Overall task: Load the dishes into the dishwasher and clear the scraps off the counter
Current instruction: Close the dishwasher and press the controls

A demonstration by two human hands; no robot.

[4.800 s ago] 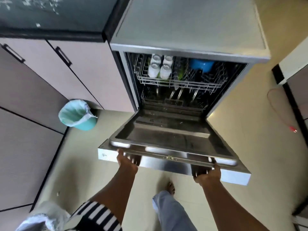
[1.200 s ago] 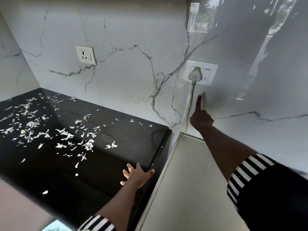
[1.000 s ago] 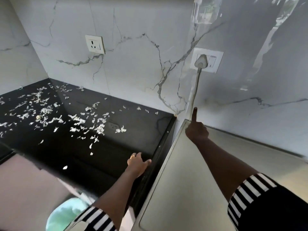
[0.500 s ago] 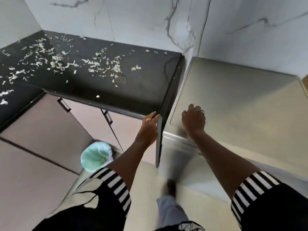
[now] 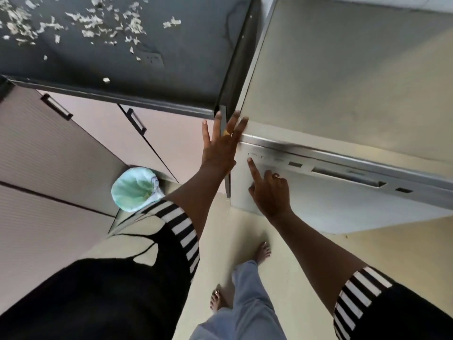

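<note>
A steel dishwasher (image 5: pixel 343 82), door closed, is standing right of a dark bench (image 5: pixel 176 77). The left hand (image 5: pixel 220 146) is lying flat, fingers spread, on the dishwasher's corner. The right hand (image 5: pixel 269 190) is touching its control panel with one straight finger, grasping nothing. White scraps (image 5: pixel 93 20) are littering the bench.

A black top (image 5: pixel 110 303) is worn, short-sleeved; each sleeve is ended by a band of black and white stripes, the left cuff (image 5: pixel 181 231) and the right cuff (image 5: pixel 358 298) being alike; a cream patch (image 5: pixel 137 244) crossed by thin black lines is seen on the top's left side; beyond the top's cuffs the arms are left uncovered; a gold ring (image 5: pixel 226 133) is worn on the left hand (image 5: pixel 220 148), a paler ring (image 5: pixel 277 176) on the right hand (image 5: pixel 269 192); below the top, pale blue trousers (image 5: pixel 247 303) are worn, and the feet (image 5: pixel 263 251) are left bare.
</note>
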